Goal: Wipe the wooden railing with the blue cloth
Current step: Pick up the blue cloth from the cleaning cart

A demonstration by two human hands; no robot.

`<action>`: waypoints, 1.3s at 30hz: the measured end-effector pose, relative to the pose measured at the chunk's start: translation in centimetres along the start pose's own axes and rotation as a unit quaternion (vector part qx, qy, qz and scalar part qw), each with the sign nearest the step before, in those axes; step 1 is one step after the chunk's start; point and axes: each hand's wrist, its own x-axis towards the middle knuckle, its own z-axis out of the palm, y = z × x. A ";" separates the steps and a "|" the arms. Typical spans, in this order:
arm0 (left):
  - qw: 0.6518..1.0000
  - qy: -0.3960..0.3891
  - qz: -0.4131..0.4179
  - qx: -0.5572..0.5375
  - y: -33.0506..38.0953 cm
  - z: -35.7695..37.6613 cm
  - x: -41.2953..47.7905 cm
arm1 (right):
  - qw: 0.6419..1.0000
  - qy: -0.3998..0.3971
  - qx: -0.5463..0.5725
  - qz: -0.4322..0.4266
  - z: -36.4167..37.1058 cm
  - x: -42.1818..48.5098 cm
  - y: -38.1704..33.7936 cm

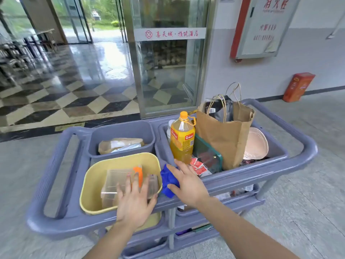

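A crumpled blue cloth (167,179) lies on the top of a grey-blue plastic cart (261,171), between a yellow tub and the right-hand bin. My right hand (186,184) rests on the cloth with thumb and fingers around it. My left hand (135,200) hovers with spread fingers over the near edge of the yellow tub (93,176), holding nothing. No wooden railing is in view.
The yellow tub holds clear plastic boxes (115,184) and an orange item. The cart also carries an orange drink bottle (182,139), a brown paper bag (224,135), a paper bowl and a grey bin. Glass doors (168,71) stand ahead; a red box (297,86) sits by the wall.
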 end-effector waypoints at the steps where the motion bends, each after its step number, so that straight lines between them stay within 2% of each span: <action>1: 1.000 -0.017 -0.010 -0.011 -0.2 0.3 0.0 | 1.000 -0.012 -0.008 -0.016 0.7 0.3 -0.4; 5: 1.000 -0.019 -0.015 0.005 -0.6 1.0 0.2 | 0.995 -0.007 -0.081 -0.050 2.9 1.4 -1.1; 8: 0.999 -0.039 -0.018 0.002 -0.8 1.1 0.3 | 0.992 0.032 -0.103 -0.058 3.3 1.6 -0.6; 15: 0.999 -0.041 -0.024 0.013 -0.7 1.3 0.3 | 0.986 0.110 -0.094 -0.077 4.2 1.5 -0.5; 22: 0.998 -0.064 -0.010 0.005 -1.0 0.8 0.3 | 0.990 0.128 -0.051 -0.041 2.8 2.1 -1.0; 26: 0.999 -0.039 -0.005 0.005 -0.9 -0.7 0.7 | 0.986 0.156 -0.050 -0.013 1.4 1.9 -0.9; 32: 0.997 0.000 0.074 0.001 1.8 -3.2 3.2 | 0.975 0.209 -0.053 0.052 -1.8 0.4 0.1; 39: 0.976 0.028 0.213 -0.037 7.4 -5.2 6.1 | 0.947 0.274 -0.082 0.143 -6.0 -4.3 1.7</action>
